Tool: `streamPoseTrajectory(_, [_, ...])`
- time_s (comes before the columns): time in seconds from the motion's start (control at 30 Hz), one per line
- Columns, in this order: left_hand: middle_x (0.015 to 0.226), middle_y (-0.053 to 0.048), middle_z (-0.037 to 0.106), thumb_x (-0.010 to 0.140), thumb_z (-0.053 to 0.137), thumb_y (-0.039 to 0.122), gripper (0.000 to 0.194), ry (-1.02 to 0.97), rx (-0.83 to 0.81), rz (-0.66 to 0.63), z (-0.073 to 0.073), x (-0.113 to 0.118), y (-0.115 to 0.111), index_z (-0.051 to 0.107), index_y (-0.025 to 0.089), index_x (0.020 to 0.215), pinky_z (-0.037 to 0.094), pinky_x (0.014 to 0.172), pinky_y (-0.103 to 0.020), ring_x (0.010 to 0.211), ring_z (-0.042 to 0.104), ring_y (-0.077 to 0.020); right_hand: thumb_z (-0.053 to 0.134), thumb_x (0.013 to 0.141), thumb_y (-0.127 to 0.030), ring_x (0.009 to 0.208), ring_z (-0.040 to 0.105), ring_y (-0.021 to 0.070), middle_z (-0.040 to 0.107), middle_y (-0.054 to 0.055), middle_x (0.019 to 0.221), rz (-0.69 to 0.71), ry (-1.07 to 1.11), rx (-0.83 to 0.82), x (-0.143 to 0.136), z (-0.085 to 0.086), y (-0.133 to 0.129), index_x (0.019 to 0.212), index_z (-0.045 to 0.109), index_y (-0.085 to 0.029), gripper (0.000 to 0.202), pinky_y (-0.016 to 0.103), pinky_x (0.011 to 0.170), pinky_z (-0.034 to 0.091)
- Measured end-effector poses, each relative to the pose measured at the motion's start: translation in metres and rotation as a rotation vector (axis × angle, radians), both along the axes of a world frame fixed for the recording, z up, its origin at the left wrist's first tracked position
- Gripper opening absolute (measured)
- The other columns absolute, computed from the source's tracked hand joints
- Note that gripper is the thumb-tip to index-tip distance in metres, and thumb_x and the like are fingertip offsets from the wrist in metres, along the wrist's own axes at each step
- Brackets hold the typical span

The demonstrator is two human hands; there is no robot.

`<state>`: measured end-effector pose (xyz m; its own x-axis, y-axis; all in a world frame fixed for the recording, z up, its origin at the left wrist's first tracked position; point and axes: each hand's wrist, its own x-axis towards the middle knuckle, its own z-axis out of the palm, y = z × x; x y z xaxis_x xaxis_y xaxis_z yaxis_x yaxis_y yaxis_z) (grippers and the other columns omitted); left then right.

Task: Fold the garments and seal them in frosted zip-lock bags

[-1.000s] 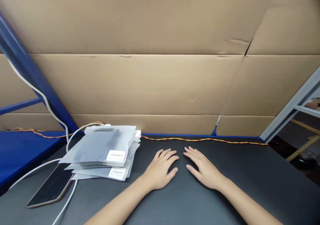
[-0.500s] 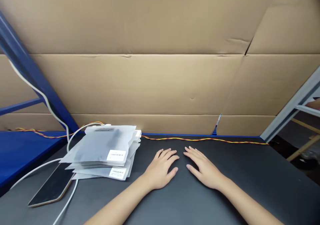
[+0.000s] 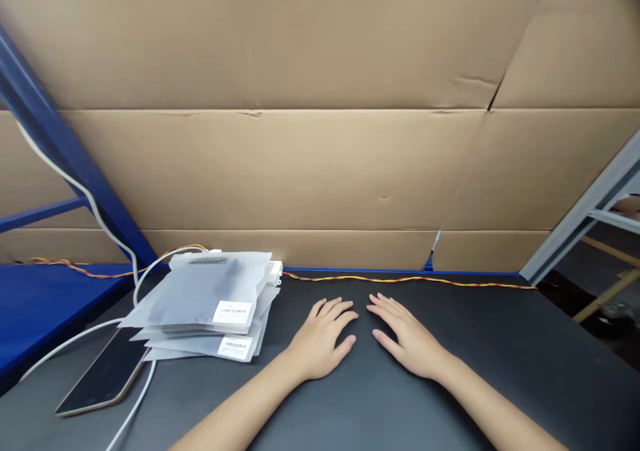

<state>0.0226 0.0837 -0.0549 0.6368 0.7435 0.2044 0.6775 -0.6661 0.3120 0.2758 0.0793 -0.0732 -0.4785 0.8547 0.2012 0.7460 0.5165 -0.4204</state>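
Observation:
My left hand (image 3: 324, 337) lies palm down on the dark tabletop (image 3: 370, 411), fingers spread and holding nothing. Facing it across a small gap, my right hand (image 3: 406, 334) rests the same way, also with nothing in it. To the left of my left hand is a stack of frosted plastic bags (image 3: 200, 291) with white barcode labels (image 3: 233, 312). Something dark shows through the top bag, but I cannot make out what it is. The bags are apart from my hand.
A phone (image 3: 103, 377) lies partly under the bags, with a white cable (image 3: 137, 407) beside it. Behind the bags sits a white box (image 3: 275, 272). Twisted red-yellow wires (image 3: 410, 279) run along the back edge. Cardboard (image 3: 300, 171) stands behind, between blue (image 3: 80, 151) and grey posts (image 3: 575, 217).

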Motion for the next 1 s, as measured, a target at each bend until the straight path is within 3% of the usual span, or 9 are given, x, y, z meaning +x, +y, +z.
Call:
streamPoseTrajectory(0.47, [0.149,-0.003,0.049,0.097,0.052,0.033,0.04,0.008,-0.025,0.001,0.001,-0.001,-0.001,0.051,0.031,0.136,0.028,0.117,-0.054,0.141,0.039,-0.0281,0.046,0.099,-0.044,0.147,0.03,0.0244,0.039,0.004,0.157,-0.009,-0.024,-0.004,0.0,-0.001,0.0,0.143,0.049,-0.027,0.047,0.048,0.121,0.027])
streamPoseTrajectory(0.53, [0.146,-0.003,0.052,0.096,0.055,0.031,0.04,-0.013,-0.014,-0.021,0.011,-0.003,0.001,0.052,0.031,0.136,0.033,0.116,-0.049,0.137,0.044,-0.0266,0.046,0.099,-0.044,0.147,0.03,0.0238,0.039,0.004,0.157,-0.011,-0.027,-0.006,0.0,0.0,-0.001,0.143,0.049,-0.027,0.047,0.047,0.122,0.027])
streamPoseTrajectory(0.63, [0.131,-0.002,0.065,0.095,0.055,0.03,0.034,-0.051,0.038,-0.037,0.047,-0.011,0.009,0.058,0.029,0.129,0.043,0.107,-0.04,0.123,0.057,-0.0247,0.045,0.099,-0.044,0.147,0.029,0.0235,0.038,0.004,0.157,-0.014,-0.036,-0.017,0.0,0.002,-0.002,0.143,0.048,-0.027,0.047,0.047,0.122,0.026])
streamPoseTrajectory(0.73, [0.119,-0.001,0.072,0.098,0.049,0.036,0.027,-0.1,0.113,0.063,0.095,-0.037,0.024,0.066,0.029,0.117,0.047,0.1,-0.038,0.11,0.065,-0.0242,0.045,0.099,-0.044,0.148,0.029,0.0236,0.038,0.004,0.157,-0.014,-0.041,-0.028,-0.001,0.005,-0.002,0.143,0.049,-0.026,0.047,0.046,0.122,0.025])
streamPoseTrajectory(0.8, [0.12,-0.001,0.071,0.098,0.046,0.043,0.03,-0.189,0.147,0.202,0.118,-0.067,0.038,0.066,0.027,0.115,0.051,0.094,-0.034,0.109,0.065,-0.0239,0.045,0.099,-0.043,0.148,0.029,0.0239,0.038,0.005,0.157,-0.013,-0.034,-0.035,-0.001,0.006,-0.001,0.143,0.049,-0.025,0.048,0.046,0.122,0.025])
streamPoseTrajectory(0.9, [0.124,-0.005,0.069,0.095,0.045,0.052,0.041,-0.209,0.164,0.442,0.129,-0.125,0.06,0.066,0.024,0.117,0.052,0.091,-0.036,0.116,0.062,-0.028,0.046,0.099,-0.042,0.148,0.029,0.0249,0.039,0.005,0.157,-0.016,-0.021,-0.037,-0.001,0.005,-0.001,0.143,0.05,-0.025,0.048,0.047,0.122,0.025])
streamPoseTrajectory(1.0, [0.12,-0.009,0.071,0.09,0.04,0.055,0.049,-0.091,0.073,0.511,0.121,-0.172,0.078,0.07,0.02,0.107,0.046,0.101,-0.042,0.115,0.062,-0.0323,0.046,0.099,-0.042,0.147,0.029,0.0257,0.04,0.006,0.157,-0.02,-0.012,-0.033,-0.001,0.003,-0.001,0.143,0.05,-0.025,0.048,0.049,0.122,0.026])
